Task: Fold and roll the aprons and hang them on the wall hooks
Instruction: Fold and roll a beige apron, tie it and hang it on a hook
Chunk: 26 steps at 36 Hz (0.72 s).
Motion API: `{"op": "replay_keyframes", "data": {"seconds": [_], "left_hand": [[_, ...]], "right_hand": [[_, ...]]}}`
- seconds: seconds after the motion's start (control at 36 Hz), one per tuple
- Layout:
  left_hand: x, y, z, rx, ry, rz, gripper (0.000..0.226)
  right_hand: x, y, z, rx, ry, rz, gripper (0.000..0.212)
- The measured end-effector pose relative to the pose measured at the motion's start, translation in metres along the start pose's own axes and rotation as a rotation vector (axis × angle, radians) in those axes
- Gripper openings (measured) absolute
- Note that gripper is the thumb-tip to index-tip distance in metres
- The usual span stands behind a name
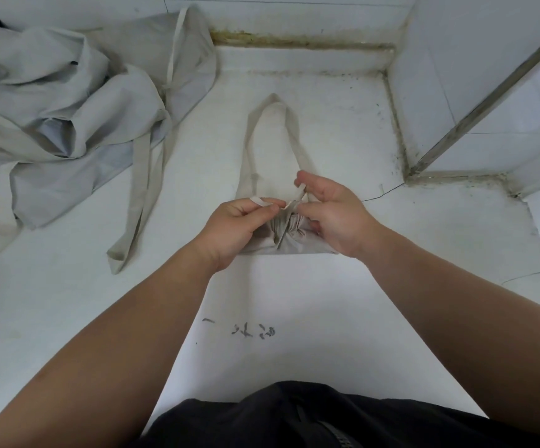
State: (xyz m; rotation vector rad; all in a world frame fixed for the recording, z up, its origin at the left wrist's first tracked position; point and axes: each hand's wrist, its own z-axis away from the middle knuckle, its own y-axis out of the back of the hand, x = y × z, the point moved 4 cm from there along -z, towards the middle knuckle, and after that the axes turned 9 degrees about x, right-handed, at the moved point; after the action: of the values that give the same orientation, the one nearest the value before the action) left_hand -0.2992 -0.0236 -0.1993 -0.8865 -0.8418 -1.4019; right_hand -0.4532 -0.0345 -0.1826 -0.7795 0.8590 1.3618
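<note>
A rolled beige apron [289,242] lies crosswise on the white counter [326,302], mostly under my hands. Its neck loop [295,137] stretches flat away from me towards the back wall. My left hand [236,226] pinches one end of a thin tie strap [259,201] over the roll's middle. My right hand [334,213] pinches the other strap end [301,191] just beside it. The straps cross between my fingers above the bunched fabric.
A heap of loose grey aprons [68,101] covers the counter's left and back, with long straps [139,202] trailing towards the middle. Tiled walls [475,59] close the back and right; a metal strip [488,95] runs down the right wall. Dark marks [249,331] sit near me.
</note>
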Motion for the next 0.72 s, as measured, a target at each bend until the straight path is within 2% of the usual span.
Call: {"op": "replay_keyframes", "data": {"seconds": [0.11,0.17,0.25,0.39,0.53,0.61,0.72], "left_hand": [[-0.001,-0.001,0.003,0.107,-0.040,0.055,0.016],[-0.003,-0.001,0.006,0.175,-0.082,0.063,0.017],[-0.006,-0.002,0.009,0.222,-0.129,0.048,0.019],[-0.008,-0.008,0.010,0.264,-0.255,-0.232,0.027],[-0.009,-0.005,0.012,0.315,-0.325,-0.393,0.018],[-0.011,0.001,0.012,0.363,-0.341,-0.457,0.012],[-0.016,0.001,0.014,0.440,-0.374,-0.535,0.011]], "right_hand": [[0.004,0.003,0.009,0.233,0.297,0.364,0.053],[0.010,0.003,0.014,0.302,0.430,0.449,0.047],[0.019,0.004,0.018,0.388,0.527,0.506,0.034],[0.028,0.003,0.023,0.369,0.723,0.667,0.013],[0.032,0.006,0.023,0.416,0.771,0.699,0.036],[0.026,0.013,0.023,0.493,0.799,0.683,0.030],[0.014,0.014,0.031,0.570,0.991,0.837,0.027]]}}
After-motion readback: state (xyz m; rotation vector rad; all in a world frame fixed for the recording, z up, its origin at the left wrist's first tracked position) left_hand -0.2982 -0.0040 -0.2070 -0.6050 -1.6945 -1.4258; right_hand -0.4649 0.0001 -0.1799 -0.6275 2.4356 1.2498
